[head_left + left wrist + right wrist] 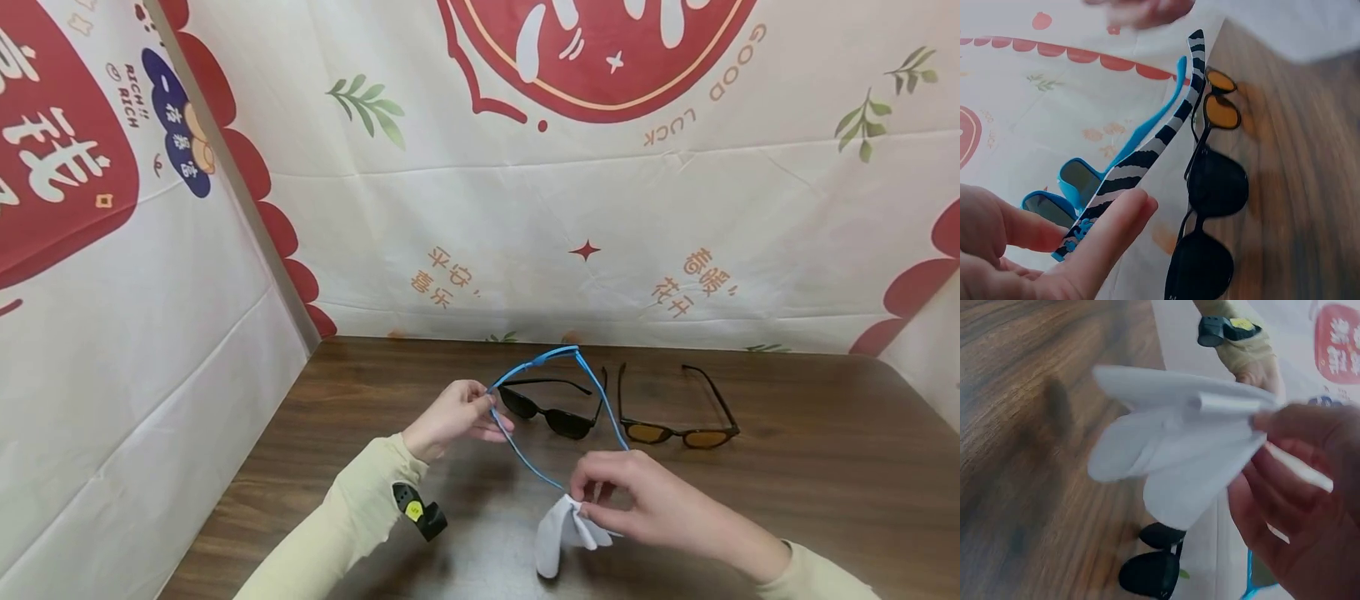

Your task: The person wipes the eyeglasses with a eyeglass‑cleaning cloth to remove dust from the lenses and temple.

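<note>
My left hand [453, 421] pinches a pair of blue sunglasses [555, 354] near the hinge, thumb against the outer side. In the left wrist view, the zebra-striped temple [1147, 156] points up and away, and the dark lenses [1080, 179] hang to the left. My right hand [652, 504] pinches a crumpled white cloth [558, 533] between thumb and fingers. Its loose folds [1179, 450] fan out in the right wrist view. The left wrist view shows the blurred right hand [1141, 11] apart from the striped temple's tip.
Behind the blue pair, black sunglasses [567, 423] stand on the wooden table [810, 467] with temples unfolded. Right of them are dark-framed glasses with amber lenses [705, 438]. A printed white cloth backdrop [510, 217] rises at the table's far edge. A black wrist device [420, 510] sits on the left sleeve.
</note>
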{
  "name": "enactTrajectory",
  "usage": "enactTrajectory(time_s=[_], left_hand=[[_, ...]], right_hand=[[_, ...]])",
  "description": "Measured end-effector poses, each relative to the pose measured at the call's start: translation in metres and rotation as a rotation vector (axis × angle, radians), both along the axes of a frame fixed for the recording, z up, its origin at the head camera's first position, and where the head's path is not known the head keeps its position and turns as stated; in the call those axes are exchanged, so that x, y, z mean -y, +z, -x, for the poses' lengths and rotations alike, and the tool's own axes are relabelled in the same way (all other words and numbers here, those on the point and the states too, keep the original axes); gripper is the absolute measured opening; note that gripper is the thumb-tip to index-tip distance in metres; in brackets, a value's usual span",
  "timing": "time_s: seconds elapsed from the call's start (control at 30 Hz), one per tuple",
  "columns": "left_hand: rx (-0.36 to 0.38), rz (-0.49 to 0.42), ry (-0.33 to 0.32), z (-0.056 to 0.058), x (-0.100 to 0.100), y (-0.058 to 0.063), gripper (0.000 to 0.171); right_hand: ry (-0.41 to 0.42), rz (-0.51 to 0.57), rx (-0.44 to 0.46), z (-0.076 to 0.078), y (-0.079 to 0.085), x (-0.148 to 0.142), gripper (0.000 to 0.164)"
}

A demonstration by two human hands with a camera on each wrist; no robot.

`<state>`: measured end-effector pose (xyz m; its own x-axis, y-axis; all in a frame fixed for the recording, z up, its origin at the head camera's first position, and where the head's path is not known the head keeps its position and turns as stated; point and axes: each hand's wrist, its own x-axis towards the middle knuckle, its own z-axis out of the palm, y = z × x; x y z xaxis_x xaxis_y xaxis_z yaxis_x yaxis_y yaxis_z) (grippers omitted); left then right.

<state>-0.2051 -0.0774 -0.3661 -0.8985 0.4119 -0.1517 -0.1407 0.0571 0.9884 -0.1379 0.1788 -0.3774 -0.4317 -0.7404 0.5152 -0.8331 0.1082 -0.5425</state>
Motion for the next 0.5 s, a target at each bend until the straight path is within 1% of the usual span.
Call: enactTrajectory(time_s=[0.03, 0.13, 0.2, 0.27, 0.37, 0.43, 0.5], left_hand=[[0.001, 0.001, -0.008, -0.001, -0.001, 0.000, 0.011], [0.015, 0.019, -0.042, -0.004, -0.005, -0.001, 0.014], [0.019, 0.042, -0.064, -0.006, -0.007, -0.001, 0.015], [0.019, 0.051, -0.090, -0.008, -0.008, -0.002, 0.016], [0.006, 0.051, -0.114, -0.012, -0.008, -0.003, 0.019], [-0.005, 0.039, -0.136, -0.015, -0.009, -0.003, 0.021], [-0.022, 0.047, -0.150, -0.018, -0.009, -0.004, 0.022]], right_hand=[[-0.036, -0.002, -0.044, 0.000, 0.000, 0.003, 0.029], [-0.187, -0.037, -0.150, -0.002, -0.002, 0.013, 0.020], [-0.290, -0.072, -0.208, -0.005, -0.003, 0.019, 0.019], [-0.375, -0.103, -0.247, -0.006, -0.004, 0.024, 0.018], [-0.452, -0.130, -0.285, -0.005, -0.004, 0.033, 0.023], [-0.474, -0.137, -0.310, -0.002, -0.003, 0.039, 0.023], [-0.479, -0.144, -0.340, 0.001, 0.000, 0.044, 0.022]])
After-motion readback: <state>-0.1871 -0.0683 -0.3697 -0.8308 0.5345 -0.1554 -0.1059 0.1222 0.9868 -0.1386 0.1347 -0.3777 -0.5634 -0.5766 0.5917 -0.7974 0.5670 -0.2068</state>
